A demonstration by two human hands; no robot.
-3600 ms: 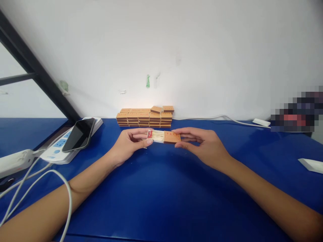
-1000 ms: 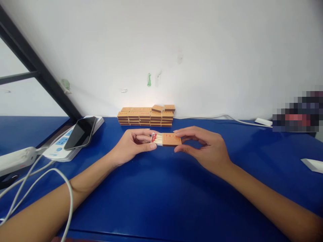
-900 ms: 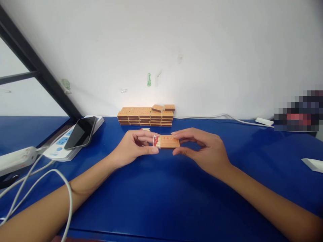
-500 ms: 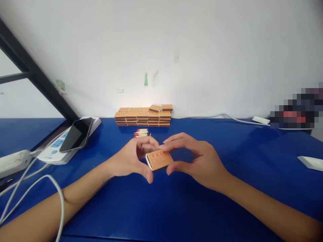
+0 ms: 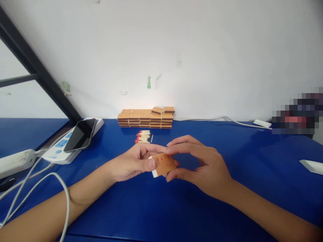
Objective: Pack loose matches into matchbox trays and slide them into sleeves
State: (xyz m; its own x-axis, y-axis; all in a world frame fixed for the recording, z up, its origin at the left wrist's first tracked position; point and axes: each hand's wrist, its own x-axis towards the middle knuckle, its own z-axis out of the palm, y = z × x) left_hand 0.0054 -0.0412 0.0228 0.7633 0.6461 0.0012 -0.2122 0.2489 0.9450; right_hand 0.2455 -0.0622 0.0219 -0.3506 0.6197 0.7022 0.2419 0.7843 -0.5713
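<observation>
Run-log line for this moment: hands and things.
left hand: holding matchbox | right hand: holding matchbox | matchbox: white end showing | loose matches: on blue table | stacked matchboxes: behind matches, by wall

Blue table (image 5: 141,208), stacked matchboxes (image 5: 145,121), loose matches (image 5: 143,136), power strip (image 5: 58,148).

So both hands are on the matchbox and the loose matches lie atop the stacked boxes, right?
No: the head view shows the matches on the table, in front of the stacked boxes. The left hand and right hand are on the matchbox.
</observation>
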